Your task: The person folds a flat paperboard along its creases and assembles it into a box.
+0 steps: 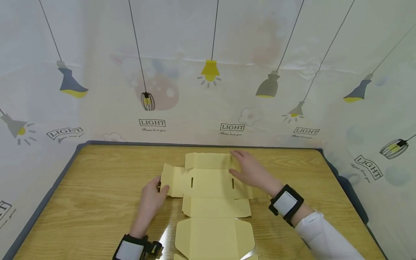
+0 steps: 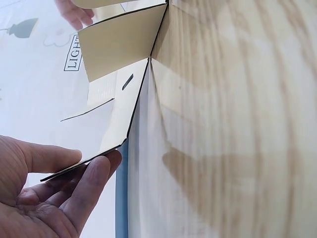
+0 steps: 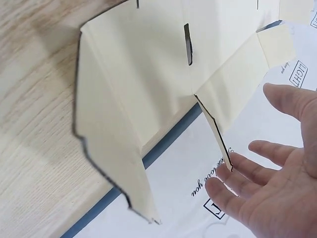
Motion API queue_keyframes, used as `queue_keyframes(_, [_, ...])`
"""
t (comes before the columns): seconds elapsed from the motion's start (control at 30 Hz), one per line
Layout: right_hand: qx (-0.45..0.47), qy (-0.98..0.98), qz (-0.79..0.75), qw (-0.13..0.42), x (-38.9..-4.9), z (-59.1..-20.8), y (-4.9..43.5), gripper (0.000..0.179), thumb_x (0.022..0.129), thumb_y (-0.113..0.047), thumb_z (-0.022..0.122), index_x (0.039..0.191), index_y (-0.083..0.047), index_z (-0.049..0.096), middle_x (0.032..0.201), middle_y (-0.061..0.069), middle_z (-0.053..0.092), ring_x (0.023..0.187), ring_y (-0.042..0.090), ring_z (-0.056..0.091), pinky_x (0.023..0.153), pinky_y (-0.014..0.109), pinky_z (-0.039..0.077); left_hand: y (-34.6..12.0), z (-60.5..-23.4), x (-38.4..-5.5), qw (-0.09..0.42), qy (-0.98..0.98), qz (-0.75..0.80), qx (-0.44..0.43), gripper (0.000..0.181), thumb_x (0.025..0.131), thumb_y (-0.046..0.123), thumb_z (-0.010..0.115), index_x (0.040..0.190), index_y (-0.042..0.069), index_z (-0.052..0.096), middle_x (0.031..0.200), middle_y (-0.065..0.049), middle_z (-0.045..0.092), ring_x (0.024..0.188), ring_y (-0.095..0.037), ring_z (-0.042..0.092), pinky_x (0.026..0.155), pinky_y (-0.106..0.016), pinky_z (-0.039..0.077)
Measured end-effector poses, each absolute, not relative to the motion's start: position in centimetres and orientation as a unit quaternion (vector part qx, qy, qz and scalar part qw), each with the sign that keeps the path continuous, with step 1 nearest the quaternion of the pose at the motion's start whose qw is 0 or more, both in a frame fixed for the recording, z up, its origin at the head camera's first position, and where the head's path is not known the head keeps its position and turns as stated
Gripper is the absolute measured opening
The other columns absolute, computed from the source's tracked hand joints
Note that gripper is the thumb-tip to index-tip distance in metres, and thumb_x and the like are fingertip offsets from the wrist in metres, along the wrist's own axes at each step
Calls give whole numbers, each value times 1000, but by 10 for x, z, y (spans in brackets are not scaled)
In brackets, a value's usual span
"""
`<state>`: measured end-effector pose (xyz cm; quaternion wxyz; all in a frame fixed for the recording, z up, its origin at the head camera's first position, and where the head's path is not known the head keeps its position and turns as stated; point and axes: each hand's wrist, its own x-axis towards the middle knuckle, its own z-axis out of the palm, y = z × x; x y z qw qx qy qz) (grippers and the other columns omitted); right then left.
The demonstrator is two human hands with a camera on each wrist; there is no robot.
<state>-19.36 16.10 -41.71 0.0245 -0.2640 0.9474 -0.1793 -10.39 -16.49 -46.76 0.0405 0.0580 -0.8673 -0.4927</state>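
A pale yellow die-cut cardboard box blank (image 1: 212, 207) lies unfolded over the table, some of its flaps bent up. My left hand (image 1: 152, 193) pinches the edge of its left side flap between thumb and fingers; in the left wrist view that flap (image 2: 119, 119) is tilted up from the tabletop. At the far right corner is my right hand (image 1: 251, 169), its fingers spread and fairly straight. The right wrist view shows those fingertips (image 3: 237, 171) right at the edge of a small raised tab (image 3: 215, 131). Two narrow slots cut the middle panel.
The wood-grain table (image 1: 97, 195) has a dark blue-grey edge (image 1: 195, 145) at the back. Behind and beside it hangs a white sheet (image 1: 182, 43) printed with lamps. Both wrists carry black straps with cameras.
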Motion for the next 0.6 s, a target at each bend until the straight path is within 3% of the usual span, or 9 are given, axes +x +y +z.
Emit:
queue_keyframes(0.37, [-284,945,-160,37,-209,-419,146,64,98,-16,73,151,7,44,138,29,56,121,43,59,100,54,52,-166,-467,-103,38,-867,-494,58,34,97,0,61,127,-14,62,119,-33,67,107,-43,67,83,-50,60])
queue_keyframes(0.6, [-266,949,-155,58,-217,-422,146,62,98,-15,73,150,6,46,139,29,55,125,45,56,105,55,49,-164,-466,-104,35,-864,-498,59,34,97,0,62,128,-13,62,120,-33,67,107,-42,67,83,-49,60])
